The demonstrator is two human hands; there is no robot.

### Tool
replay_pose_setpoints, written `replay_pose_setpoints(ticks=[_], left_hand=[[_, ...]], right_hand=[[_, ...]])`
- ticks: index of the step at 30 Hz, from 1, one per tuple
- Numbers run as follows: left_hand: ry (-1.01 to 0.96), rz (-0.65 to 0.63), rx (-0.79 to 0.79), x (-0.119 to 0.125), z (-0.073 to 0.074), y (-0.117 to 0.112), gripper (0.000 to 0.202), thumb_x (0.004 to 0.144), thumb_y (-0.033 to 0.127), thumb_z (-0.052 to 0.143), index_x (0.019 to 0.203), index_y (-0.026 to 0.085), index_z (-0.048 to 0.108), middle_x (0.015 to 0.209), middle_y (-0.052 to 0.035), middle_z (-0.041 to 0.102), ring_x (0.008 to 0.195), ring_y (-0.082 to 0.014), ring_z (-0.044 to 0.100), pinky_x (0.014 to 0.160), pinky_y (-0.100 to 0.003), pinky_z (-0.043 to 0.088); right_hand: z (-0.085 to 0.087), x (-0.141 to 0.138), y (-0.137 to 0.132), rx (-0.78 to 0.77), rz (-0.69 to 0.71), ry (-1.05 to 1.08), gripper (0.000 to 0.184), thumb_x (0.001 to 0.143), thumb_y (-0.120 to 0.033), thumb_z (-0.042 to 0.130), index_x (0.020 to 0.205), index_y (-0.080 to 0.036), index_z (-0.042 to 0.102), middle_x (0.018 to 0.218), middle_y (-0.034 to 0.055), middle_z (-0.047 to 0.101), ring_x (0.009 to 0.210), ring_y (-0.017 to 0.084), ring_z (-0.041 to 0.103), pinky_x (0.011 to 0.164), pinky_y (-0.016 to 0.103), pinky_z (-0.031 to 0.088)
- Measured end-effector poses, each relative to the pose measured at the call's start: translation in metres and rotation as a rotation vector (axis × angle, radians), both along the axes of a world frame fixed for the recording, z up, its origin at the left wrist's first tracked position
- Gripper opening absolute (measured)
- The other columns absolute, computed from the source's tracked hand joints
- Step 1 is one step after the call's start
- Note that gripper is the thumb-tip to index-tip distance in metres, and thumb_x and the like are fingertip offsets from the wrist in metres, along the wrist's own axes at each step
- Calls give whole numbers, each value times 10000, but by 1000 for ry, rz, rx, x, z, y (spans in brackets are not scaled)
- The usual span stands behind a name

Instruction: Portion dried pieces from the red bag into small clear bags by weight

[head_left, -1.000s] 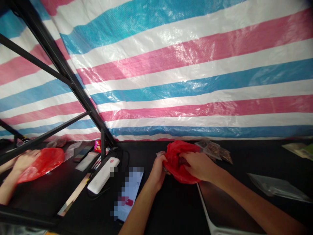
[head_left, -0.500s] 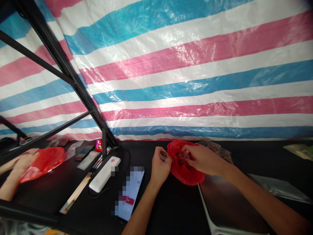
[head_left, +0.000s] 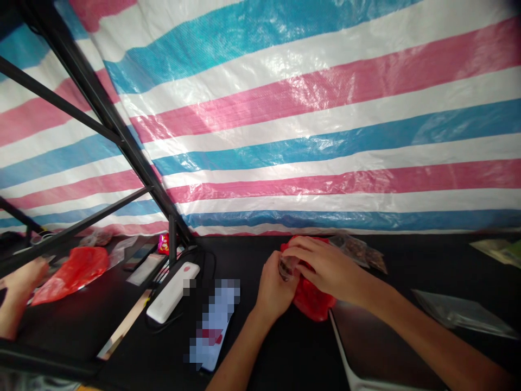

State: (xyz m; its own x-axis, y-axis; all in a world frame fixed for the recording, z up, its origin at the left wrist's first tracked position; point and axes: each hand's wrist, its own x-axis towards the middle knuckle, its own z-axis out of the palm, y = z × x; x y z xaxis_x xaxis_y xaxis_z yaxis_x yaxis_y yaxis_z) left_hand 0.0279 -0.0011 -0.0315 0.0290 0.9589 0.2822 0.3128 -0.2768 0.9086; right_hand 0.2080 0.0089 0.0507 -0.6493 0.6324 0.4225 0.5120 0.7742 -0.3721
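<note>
A pink, white and blue striped tarp [head_left: 309, 114] is hanging across the whole view behind a black table [head_left: 260, 347], and a black metal frame [head_left: 106, 119] is slanting down its left side. Beyond the frame, a hand [head_left: 20, 293] is resting beside a second red bag [head_left: 71, 274]; I cannot tell whether it is a co-worker's or a reflection.

In front, the person's 2 hands are meeting over a red bag [head_left: 313, 298] lying on the table. The left hand [head_left: 274, 288] is pinching a small clear piece [head_left: 287, 267] in its fingers, just above the bag and between both hands. The right hand [head_left: 329, 266] is curving over that piece and the bag's top, touching the bag, though I cannot tell whether it is gripping anything.

Clear bags of brown contents [head_left: 358, 252] are lying just beyond the right hand. A phone [head_left: 214, 326] and a white power bank [head_left: 173, 292] are sitting left of the left hand, and a flat clear bag [head_left: 462, 320] is lying well to the right.
</note>
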Motion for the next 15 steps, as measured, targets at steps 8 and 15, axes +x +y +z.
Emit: replay_pose_setpoints(ticks=[8,15], left_hand=[[-9,-30,42,0,3,-1,171,931,330,696,1015,213,604,949,-17,678,851,-168,638,772,-264,480],[18,45,2,-2,7,-1,182,927,348,693,910,223,561,792,32,626,715,-136,576,674,-237,420]], right_hand=[[3,-1,-1,86,-17,3,400,986,-72,526,1303,-270,668,1309,86,652,1239,257,604,1056,425,514],[16,10,-2,14,-119,-45,340,986,-175,573,1298,-254,685,1358,94,665,1248,271,628,1087,424,494]])
